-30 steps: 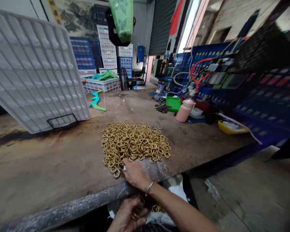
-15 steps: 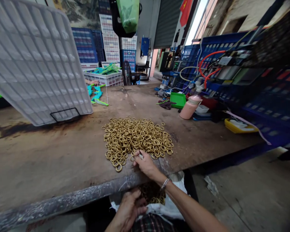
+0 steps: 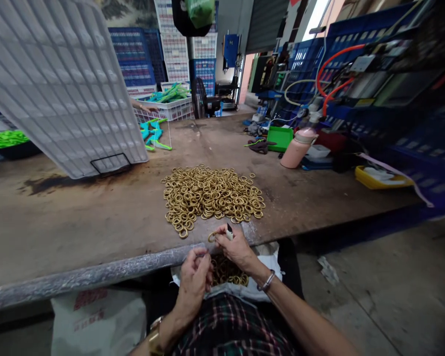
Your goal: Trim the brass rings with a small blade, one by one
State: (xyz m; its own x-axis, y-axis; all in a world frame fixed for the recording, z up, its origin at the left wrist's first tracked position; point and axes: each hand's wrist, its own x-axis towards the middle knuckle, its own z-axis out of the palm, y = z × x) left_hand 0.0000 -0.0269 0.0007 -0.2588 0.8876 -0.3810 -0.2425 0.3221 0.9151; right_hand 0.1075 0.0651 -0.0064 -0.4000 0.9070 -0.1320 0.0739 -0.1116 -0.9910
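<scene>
A pile of gold-coloured rings [image 3: 213,193] lies on the brown worktable [image 3: 107,217]. Just in front of it, my right hand [image 3: 237,249] is closed, pinching one gold ring [image 3: 211,237] between finger and thumb. The same hand also grips a small tool with a white body and dark tip [image 3: 230,231]; its exact kind is unclear. To its left, my left hand [image 3: 195,277] is up by the table edge with curled fingers, and whatever they hold is hidden. Below both hands, a white sack [image 3: 265,287] on my lap contains more gold rings [image 3: 237,280].
A ribbed white plastic panel [image 3: 70,89] stands upright on the left. Teal and green toy bows [image 3: 155,134] lie beyond it, near another person's arm [image 3: 143,106]. On the right are a pink bottle [image 3: 295,151], a green tray [image 3: 280,138] and a yellow tray [image 3: 381,179].
My right hand has drawn back from the pile towards me with a ring. My left hand has risen from the sack to the table edge. The view has tilted lower.
</scene>
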